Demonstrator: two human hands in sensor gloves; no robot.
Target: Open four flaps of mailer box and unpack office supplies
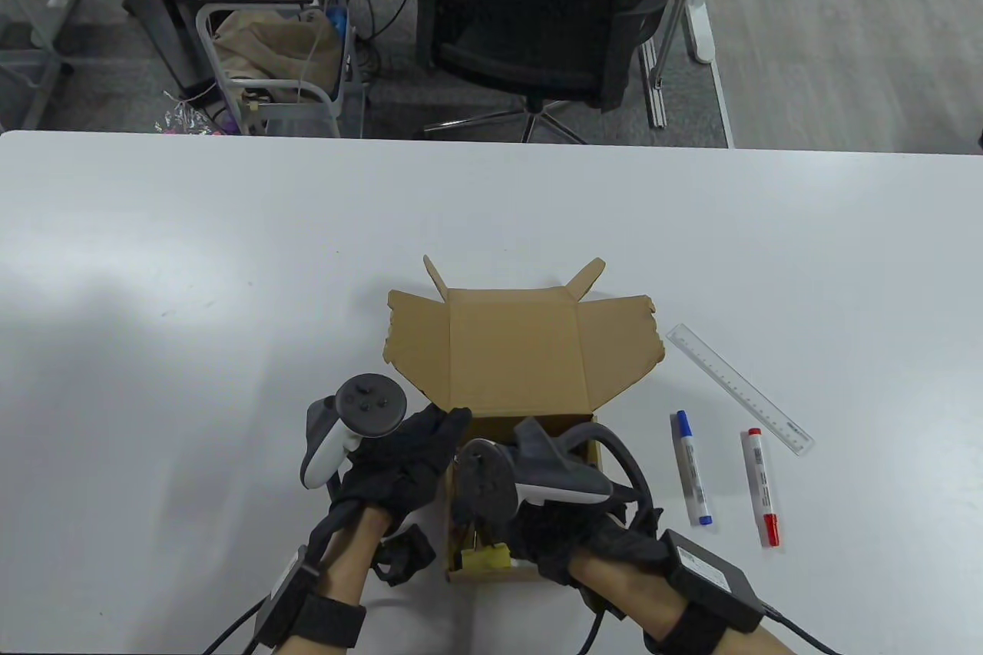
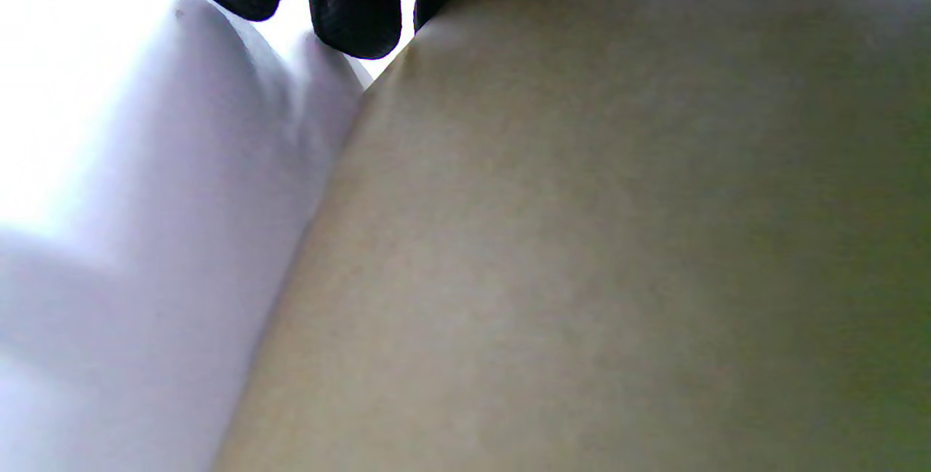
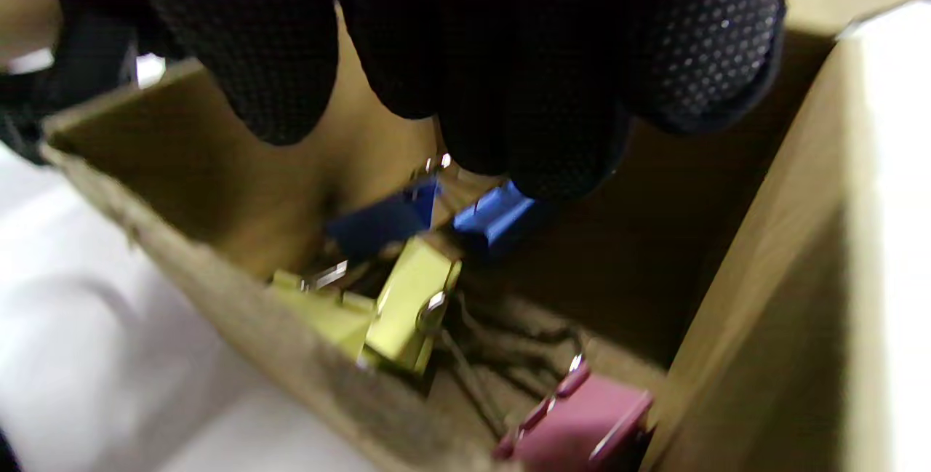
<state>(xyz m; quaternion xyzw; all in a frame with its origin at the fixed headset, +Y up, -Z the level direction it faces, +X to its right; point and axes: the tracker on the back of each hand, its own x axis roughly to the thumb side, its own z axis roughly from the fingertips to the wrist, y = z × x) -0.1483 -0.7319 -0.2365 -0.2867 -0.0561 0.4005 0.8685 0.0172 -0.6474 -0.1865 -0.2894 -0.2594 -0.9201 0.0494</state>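
Note:
The brown mailer box [image 1: 514, 355] stands near the table's front edge, its lid and side flaps folded back. My left hand [image 1: 415, 448] lies with straight fingers [image 2: 353, 6] against the outside of the left wall [image 2: 582, 239]. My right hand [image 3: 473, 94] reaches down inside the box [image 3: 764, 312], mostly hidden under its tracker in the table view. Its fingertips touch a blue binder clip [image 3: 498, 214]; whether they grip it is unclear. A second blue clip [image 3: 385, 221], yellow clips [image 3: 407, 305] and a pink clip [image 3: 582, 421] lie on the box floor.
To the right of the box, a clear ruler [image 1: 737, 388], a blue-capped marker [image 1: 691, 478] and a red-capped marker [image 1: 760, 486] lie on the white table [image 1: 230, 263]. An office chair [image 1: 530, 10] stands beyond the far edge.

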